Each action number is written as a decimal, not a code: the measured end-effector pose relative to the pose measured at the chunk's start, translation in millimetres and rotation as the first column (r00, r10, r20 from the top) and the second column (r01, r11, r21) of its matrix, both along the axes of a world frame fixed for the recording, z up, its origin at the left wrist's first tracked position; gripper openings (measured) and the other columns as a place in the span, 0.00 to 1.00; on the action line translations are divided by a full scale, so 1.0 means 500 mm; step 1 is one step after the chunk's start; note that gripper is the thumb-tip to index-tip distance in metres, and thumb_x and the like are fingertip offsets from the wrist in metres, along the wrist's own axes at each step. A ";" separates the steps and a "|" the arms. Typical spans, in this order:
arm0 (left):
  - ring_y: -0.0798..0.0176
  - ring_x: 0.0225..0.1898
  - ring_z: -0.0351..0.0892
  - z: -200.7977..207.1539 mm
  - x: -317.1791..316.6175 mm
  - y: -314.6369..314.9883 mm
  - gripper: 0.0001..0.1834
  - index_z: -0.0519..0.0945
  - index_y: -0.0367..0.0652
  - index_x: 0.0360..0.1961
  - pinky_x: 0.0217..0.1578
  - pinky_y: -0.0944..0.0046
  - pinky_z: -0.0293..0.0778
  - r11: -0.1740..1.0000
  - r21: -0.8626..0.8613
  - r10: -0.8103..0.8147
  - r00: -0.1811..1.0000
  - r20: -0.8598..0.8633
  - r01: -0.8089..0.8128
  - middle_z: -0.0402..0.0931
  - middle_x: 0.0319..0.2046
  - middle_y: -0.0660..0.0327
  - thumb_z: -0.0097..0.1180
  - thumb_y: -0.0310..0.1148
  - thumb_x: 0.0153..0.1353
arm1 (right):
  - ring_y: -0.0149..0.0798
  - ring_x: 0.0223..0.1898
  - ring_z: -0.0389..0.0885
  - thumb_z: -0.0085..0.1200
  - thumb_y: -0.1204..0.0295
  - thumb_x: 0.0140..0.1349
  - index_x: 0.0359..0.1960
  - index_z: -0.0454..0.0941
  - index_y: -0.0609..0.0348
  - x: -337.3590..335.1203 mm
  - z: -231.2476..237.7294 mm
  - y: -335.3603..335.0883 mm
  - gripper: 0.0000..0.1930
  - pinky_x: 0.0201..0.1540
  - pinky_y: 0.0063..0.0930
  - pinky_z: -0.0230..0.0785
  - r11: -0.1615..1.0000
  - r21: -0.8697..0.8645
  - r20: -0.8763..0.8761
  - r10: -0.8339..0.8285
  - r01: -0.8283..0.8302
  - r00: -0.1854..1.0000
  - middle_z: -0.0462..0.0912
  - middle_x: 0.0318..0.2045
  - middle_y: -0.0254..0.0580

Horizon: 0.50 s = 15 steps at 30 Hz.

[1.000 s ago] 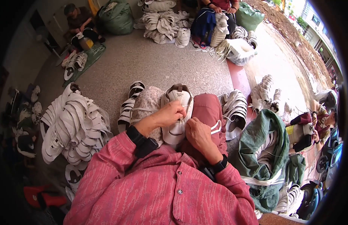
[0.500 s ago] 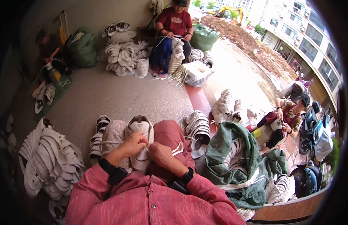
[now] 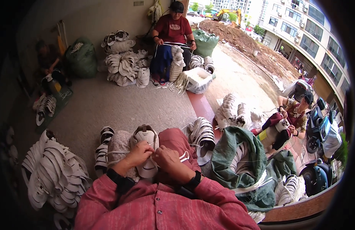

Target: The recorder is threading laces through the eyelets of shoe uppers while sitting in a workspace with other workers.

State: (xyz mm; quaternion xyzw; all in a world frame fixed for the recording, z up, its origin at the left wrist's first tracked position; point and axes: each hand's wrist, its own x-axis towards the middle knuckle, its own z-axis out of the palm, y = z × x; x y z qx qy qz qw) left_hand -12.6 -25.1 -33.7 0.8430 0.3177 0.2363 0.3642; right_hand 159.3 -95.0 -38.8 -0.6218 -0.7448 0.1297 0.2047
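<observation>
A white shoe upper (image 3: 145, 136) with a brown heel lining stands across my lap, between my knees. My left hand (image 3: 139, 154) lies over its middle, fingers pinched together at the lacing. Close beside it, on the shoe's right edge, my right hand (image 3: 166, 159) is closed too. A thin bit of white shoelace shows between the fingertips of both hands. Another length of white lace (image 3: 184, 156) lies on my right thigh, past the right hand. What the palms cover is hidden.
Stacked shoe uppers (image 3: 57, 168) are heaped at my left, with smaller stacks by both knees (image 3: 202, 136). A green sack (image 3: 238, 153) holding uppers and laces sits at my right. Co-workers (image 3: 173, 30) sit beyond, one with a white tub (image 3: 198, 78). Scooters (image 3: 317, 174) stand far right.
My hands have drawn closer together over the shoe, and the left fingers have shifted. The seated co-worker at the back now stretches a white lace between both hands. The view has tilted slightly.
</observation>
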 end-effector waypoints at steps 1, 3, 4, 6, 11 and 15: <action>0.57 0.37 0.75 0.001 -0.002 -0.002 0.05 0.81 0.38 0.31 0.38 0.61 0.70 1.000 0.003 0.001 1.000 -0.002 -0.001 0.72 0.32 0.56 0.57 0.28 0.55 | 0.49 0.40 0.80 0.57 0.61 0.54 0.40 0.76 0.54 0.001 0.011 -0.002 0.15 0.40 0.43 0.71 0.990 0.137 -0.029 -0.022 0.026 0.999 0.79 0.32 0.44; 0.52 0.38 0.75 0.007 -0.003 -0.002 0.05 0.81 0.38 0.31 0.39 0.59 0.71 0.979 0.196 -0.041 0.998 -0.056 0.051 0.73 0.32 0.53 0.57 0.27 0.54 | 0.49 0.44 0.79 0.60 0.61 0.51 0.45 0.73 0.52 0.010 0.035 0.014 0.20 0.45 0.43 0.70 0.991 0.129 -0.042 -0.039 0.044 0.998 0.79 0.40 0.45; 0.48 0.37 0.75 0.012 -0.005 -0.001 0.04 0.81 0.39 0.31 0.40 0.57 0.71 0.956 0.280 -0.063 0.994 -0.088 0.085 0.73 0.31 0.52 0.56 0.25 0.54 | 0.49 0.44 0.79 0.60 0.62 0.51 0.45 0.72 0.52 0.019 0.045 0.020 0.20 0.45 0.43 0.70 0.993 0.089 -0.004 0.077 -0.077 0.997 0.80 0.39 0.45; 0.48 0.37 0.75 0.025 -0.009 0.005 0.04 0.80 0.39 0.31 0.39 0.57 0.72 0.932 0.326 -0.138 0.987 -0.087 0.159 0.73 0.31 0.52 0.55 0.25 0.54 | 0.49 0.42 0.81 0.62 0.63 0.49 0.45 0.71 0.51 0.037 0.062 0.037 0.21 0.45 0.43 0.70 0.973 -0.057 0.019 0.226 -0.225 0.974 0.81 0.36 0.45; 0.49 0.36 0.77 0.047 -0.012 0.031 0.05 0.80 0.41 0.31 0.37 0.57 0.73 0.868 0.403 -0.303 0.952 -0.035 0.291 0.75 0.31 0.54 0.53 0.23 0.53 | 0.53 0.34 0.82 0.65 0.62 0.45 0.42 0.74 0.49 0.055 0.078 0.072 0.21 0.33 0.45 0.72 0.931 -0.129 0.148 0.359 -0.342 0.922 0.82 0.27 0.45; 0.50 0.36 0.78 0.040 -0.016 0.043 0.05 0.81 0.43 0.30 0.37 0.57 0.74 0.902 0.324 -0.281 0.958 -0.063 0.286 0.76 0.29 0.56 0.55 0.24 0.51 | 0.52 0.33 0.82 0.65 0.59 0.45 0.37 0.79 0.50 0.044 0.062 0.086 0.17 0.33 0.45 0.73 0.918 -0.160 0.199 0.391 -0.364 0.899 0.83 0.27 0.45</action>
